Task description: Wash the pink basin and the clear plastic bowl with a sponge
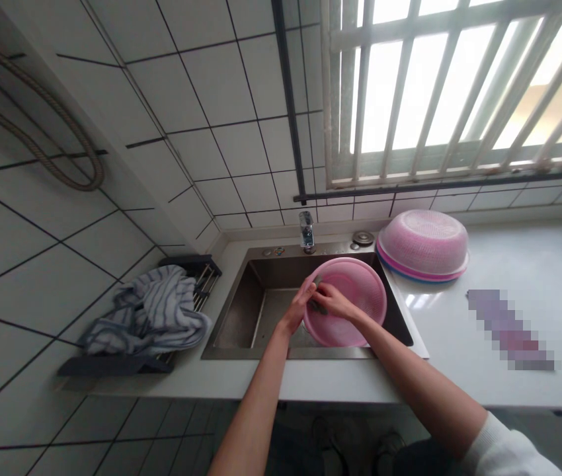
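A pink perforated colander [367,291] is tilted in the right part of the steel sink, its open side toward me. My left hand [297,309] grips its left rim, fingers mostly hidden. Inside that rim, my right hand [333,301] is closed on a small grey-green piece [319,307], pressed near the colander's wall. Whether the piece is a cloth or a scrubbing pad cannot be made out.
The sink [241,311] sits in a white countertop [509,264] below a faucet [306,230]. Upturned stacked baskets [423,244] stand at right, near a blurred flat object [509,330]. A drain stopper [363,238] lies behind. A striped cloth [152,311] covers a rack [206,281] at left.
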The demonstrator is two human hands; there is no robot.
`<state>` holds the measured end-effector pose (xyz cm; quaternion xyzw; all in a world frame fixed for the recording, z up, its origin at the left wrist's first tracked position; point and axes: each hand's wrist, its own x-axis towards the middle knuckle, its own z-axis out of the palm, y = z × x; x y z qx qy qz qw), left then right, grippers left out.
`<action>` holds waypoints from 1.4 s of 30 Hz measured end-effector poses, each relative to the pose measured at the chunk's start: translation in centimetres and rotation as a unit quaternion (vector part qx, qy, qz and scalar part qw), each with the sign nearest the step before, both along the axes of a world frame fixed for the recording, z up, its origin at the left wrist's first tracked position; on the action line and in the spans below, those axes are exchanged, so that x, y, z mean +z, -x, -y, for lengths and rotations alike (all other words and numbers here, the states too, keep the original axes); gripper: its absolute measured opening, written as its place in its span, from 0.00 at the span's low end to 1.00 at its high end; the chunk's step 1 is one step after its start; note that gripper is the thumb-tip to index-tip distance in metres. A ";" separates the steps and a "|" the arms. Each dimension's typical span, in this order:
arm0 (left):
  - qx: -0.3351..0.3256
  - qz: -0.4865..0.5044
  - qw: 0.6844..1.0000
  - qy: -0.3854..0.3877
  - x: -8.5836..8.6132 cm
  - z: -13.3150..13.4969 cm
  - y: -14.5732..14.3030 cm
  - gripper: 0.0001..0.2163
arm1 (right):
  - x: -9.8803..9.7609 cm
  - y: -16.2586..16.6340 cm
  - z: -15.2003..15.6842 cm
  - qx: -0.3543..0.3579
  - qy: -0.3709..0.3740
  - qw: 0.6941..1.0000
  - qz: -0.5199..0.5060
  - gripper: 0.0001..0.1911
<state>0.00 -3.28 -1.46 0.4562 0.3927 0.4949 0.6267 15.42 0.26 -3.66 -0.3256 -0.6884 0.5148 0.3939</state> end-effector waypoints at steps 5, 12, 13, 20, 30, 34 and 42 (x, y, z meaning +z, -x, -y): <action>-0.004 0.011 1.000 -0.008 0.0 0.0 0.1 0.31 | 0.0 0.1 0.1 -0.058 -0.026 0.998 -0.012 0.18; 0.017 0.019 1.000 -0.006 0.1 0.0 -0.1 0.32 | -0.2 0.4 0.2 -0.012 -0.005 1.000 -0.008 0.18; 0.021 0.014 1.000 -0.008 0.1 0.0 0.0 0.31 | -0.2 0.5 0.3 0.013 -0.005 1.000 -0.001 0.18; -0.010 0.032 0.999 0.001 0.1 0.0 -0.3 0.31 | 0.2 -0.5 -0.4 -0.155 -0.003 0.987 -0.040 0.16; 0.006 0.034 0.999 -0.003 0.7 0.3 -0.4 0.32 | 0.9 -0.2 0.1 -0.058 -0.005 0.998 -0.038 0.20; 0.020 0.039 0.999 0.011 0.6 0.1 -0.4 0.33 | 1.2 -0.1 0.5 -0.008 0.001 0.999 -0.043 0.19; 0.012 0.028 1.000 -0.003 0.5 0.0 -0.4 0.32 | 1.5 -0.3 0.4 -0.019 -0.003 0.999 -0.043 0.19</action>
